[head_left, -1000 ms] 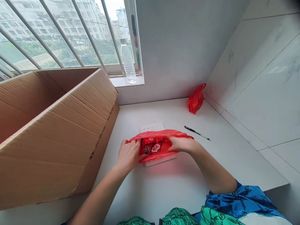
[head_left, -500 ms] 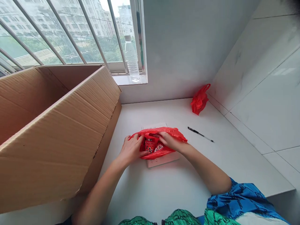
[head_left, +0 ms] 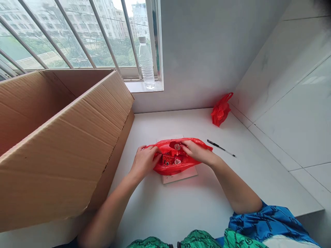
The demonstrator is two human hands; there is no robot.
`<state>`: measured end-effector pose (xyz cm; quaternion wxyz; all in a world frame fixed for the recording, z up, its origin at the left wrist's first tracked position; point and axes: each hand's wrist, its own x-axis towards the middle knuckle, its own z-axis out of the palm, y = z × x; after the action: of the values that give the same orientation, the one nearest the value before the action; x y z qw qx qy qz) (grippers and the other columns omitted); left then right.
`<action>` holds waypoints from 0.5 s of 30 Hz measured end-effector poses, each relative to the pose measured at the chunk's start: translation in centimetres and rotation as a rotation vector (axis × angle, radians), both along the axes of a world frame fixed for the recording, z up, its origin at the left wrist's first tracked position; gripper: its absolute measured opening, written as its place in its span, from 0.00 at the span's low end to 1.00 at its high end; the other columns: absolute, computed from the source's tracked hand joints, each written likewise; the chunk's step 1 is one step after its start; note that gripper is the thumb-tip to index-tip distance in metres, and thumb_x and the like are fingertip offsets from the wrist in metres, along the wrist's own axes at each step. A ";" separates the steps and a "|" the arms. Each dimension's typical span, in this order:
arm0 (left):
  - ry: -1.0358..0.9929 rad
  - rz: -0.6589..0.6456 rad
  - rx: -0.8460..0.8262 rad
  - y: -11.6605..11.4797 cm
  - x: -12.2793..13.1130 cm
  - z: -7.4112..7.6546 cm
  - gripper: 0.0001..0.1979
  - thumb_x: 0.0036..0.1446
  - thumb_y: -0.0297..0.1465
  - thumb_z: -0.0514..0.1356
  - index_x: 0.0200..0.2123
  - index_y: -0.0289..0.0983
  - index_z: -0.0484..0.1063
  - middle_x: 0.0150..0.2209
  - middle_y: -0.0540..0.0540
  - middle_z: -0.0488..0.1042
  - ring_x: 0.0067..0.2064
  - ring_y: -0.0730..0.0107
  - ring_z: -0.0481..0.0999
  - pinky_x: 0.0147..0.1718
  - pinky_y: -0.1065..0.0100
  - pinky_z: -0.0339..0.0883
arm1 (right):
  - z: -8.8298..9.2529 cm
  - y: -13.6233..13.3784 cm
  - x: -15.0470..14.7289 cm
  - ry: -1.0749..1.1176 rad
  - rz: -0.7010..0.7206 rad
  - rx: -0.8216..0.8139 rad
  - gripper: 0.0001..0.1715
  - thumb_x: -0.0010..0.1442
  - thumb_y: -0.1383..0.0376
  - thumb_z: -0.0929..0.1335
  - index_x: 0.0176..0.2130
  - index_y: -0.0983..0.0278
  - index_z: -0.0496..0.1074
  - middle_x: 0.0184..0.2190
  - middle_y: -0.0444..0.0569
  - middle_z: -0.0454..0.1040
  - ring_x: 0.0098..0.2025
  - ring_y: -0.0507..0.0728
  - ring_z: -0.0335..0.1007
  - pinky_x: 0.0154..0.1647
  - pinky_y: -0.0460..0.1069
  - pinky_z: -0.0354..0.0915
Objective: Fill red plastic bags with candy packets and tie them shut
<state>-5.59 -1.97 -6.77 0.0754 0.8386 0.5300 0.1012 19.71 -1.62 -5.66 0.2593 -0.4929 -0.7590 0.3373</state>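
A red plastic bag (head_left: 176,169) lies open on top of a sheet or booklet with printed marks (head_left: 181,176), on the white table. Several small red packets (head_left: 167,159) show inside it. My left hand (head_left: 145,160) has its fingers closed on the bag's left edge. Inside the bag's right part, my right hand (head_left: 195,150) pinches a red packet with a round pale mark (head_left: 177,146), lifted a little over the others.
A big open cardboard box (head_left: 64,144) fills the left side. Right of the bag lies a black pen (head_left: 221,148). A second red bag (head_left: 220,110) sits by the back wall. A clear bottle (head_left: 146,65) stands on the window sill.
My right hand has moved slightly right and now has a packet between its fingers. The bag's mouth is spread wider. My left hand's fingers have drawn in closer at the bag's edge.
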 end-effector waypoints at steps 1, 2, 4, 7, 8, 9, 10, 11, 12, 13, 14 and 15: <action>-0.032 0.015 0.026 0.0 0.0 0.2 0.09 0.64 0.31 0.51 0.37 0.41 0.71 0.37 0.50 0.80 0.40 0.63 0.78 0.58 0.52 0.57 | 0.1 0.1 0.1 0.006 0.017 -0.008 0.15 0.66 0.62 0.60 0.36 0.55 0.74 0.27 0.42 0.74 0.29 0.55 0.69 0.31 0.49 0.66; -0.062 0.028 0.055 -0.1 0.0 0.4 0.10 0.65 0.31 0.50 0.36 0.41 0.71 0.36 0.52 0.80 0.38 0.65 0.78 0.59 0.52 0.56 | 0.2 0.1 0.1 0.015 0.034 -0.015 0.15 0.66 0.62 0.60 0.38 0.55 0.75 0.29 0.42 0.75 0.31 0.55 0.71 0.33 0.49 0.67; -0.107 0.050 0.112 -0.1 0.0 0.7 0.10 0.66 0.30 0.49 0.37 0.41 0.70 0.35 0.53 0.80 0.34 0.68 0.77 0.60 0.53 0.54 | 0.4 0.3 0.2 0.033 0.056 -0.017 0.15 0.66 0.62 0.60 0.41 0.55 0.75 0.32 0.43 0.76 0.36 0.56 0.72 0.37 0.50 0.68; -0.117 0.051 0.144 -0.2 0.1 0.8 0.10 0.67 0.30 0.49 0.37 0.41 0.70 0.36 0.52 0.80 0.36 0.69 0.77 0.63 0.53 0.51 | 0.3 0.4 0.2 0.056 0.036 0.003 0.14 0.66 0.62 0.60 0.40 0.55 0.75 0.32 0.44 0.76 0.38 0.57 0.72 0.39 0.50 0.68; -0.100 0.043 0.133 -0.3 0.1 0.7 0.10 0.66 0.30 0.49 0.38 0.41 0.71 0.38 0.51 0.80 0.39 0.67 0.78 0.63 0.51 0.49 | 0.2 0.3 0.2 0.056 0.020 0.009 0.14 0.66 0.61 0.61 0.39 0.55 0.75 0.31 0.44 0.76 0.36 0.57 0.72 0.38 0.50 0.68; -0.074 0.033 0.112 -0.4 0.2 0.6 0.10 0.66 0.30 0.50 0.39 0.42 0.72 0.40 0.49 0.80 0.42 0.65 0.78 0.64 0.48 0.48 | 0.2 0.3 0.2 0.050 0.006 0.005 0.13 0.66 0.61 0.61 0.37 0.56 0.74 0.29 0.44 0.75 0.34 0.57 0.71 0.35 0.49 0.67; -0.043 0.020 0.082 -0.4 0.2 0.5 0.10 0.65 0.30 0.51 0.41 0.42 0.72 0.43 0.47 0.80 0.44 0.62 0.78 0.64 0.46 0.47 | 0.1 0.2 0.2 0.037 -0.006 -0.009 0.14 0.66 0.61 0.60 0.35 0.56 0.73 0.27 0.44 0.74 0.31 0.56 0.69 0.32 0.49 0.65; -0.010 0.008 0.051 -0.5 0.3 0.3 0.10 0.64 0.30 0.52 0.43 0.43 0.73 0.44 0.46 0.79 0.46 0.60 0.77 0.64 0.43 0.46 | 0.0 0.1 0.2 0.020 -0.012 -0.029 0.14 0.67 0.60 0.60 0.33 0.57 0.71 0.25 0.43 0.72 0.28 0.55 0.67 0.28 0.48 0.63; 0.023 -0.001 0.023 -0.5 0.4 0.2 0.11 0.63 0.29 0.53 0.44 0.43 0.74 0.45 0.45 0.79 0.47 0.59 0.77 0.64 0.41 0.45 | 0.0 0.0 0.2 0.007 -0.013 -0.050 0.15 0.67 0.60 0.59 0.31 0.57 0.68 0.23 0.43 0.69 0.25 0.54 0.63 0.25 0.48 0.60; 0.054 -0.007 0.003 -0.6 0.5 0.0 0.11 0.62 0.29 0.54 0.44 0.43 0.74 0.45 0.45 0.79 0.47 0.58 0.77 0.64 0.41 0.44 | 0.0 -0.1 0.2 0.000 -0.008 -0.064 0.15 0.67 0.59 0.58 0.30 0.57 0.66 0.23 0.42 0.67 0.23 0.54 0.60 0.23 0.48 0.57; 0.081 -0.010 -0.006 -0.6 0.6 -0.1 0.12 0.62 0.28 0.54 0.44 0.43 0.74 0.45 0.45 0.79 0.47 0.58 0.77 0.64 0.41 0.44 | 0.1 -0.2 0.2 0.001 0.001 -0.069 0.16 0.68 0.58 0.58 0.30 0.57 0.64 0.22 0.42 0.66 0.22 0.53 0.58 0.22 0.48 0.55; 0.102 -0.013 -0.007 -0.6 0.6 -0.1 0.12 0.62 0.28 0.54 0.44 0.43 0.74 0.44 0.45 0.79 0.47 0.59 0.77 0.64 0.41 0.45 | 0.2 -0.2 0.2 0.007 0.009 -0.066 0.16 0.68 0.58 0.57 0.30 0.57 0.63 0.22 0.42 0.64 0.22 0.53 0.57 0.22 0.48 0.55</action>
<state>-4.97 -2.53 -6.91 0.0521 0.8459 0.5279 0.0558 19.92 -1.83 -5.50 0.2438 -0.4966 -0.7487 0.3652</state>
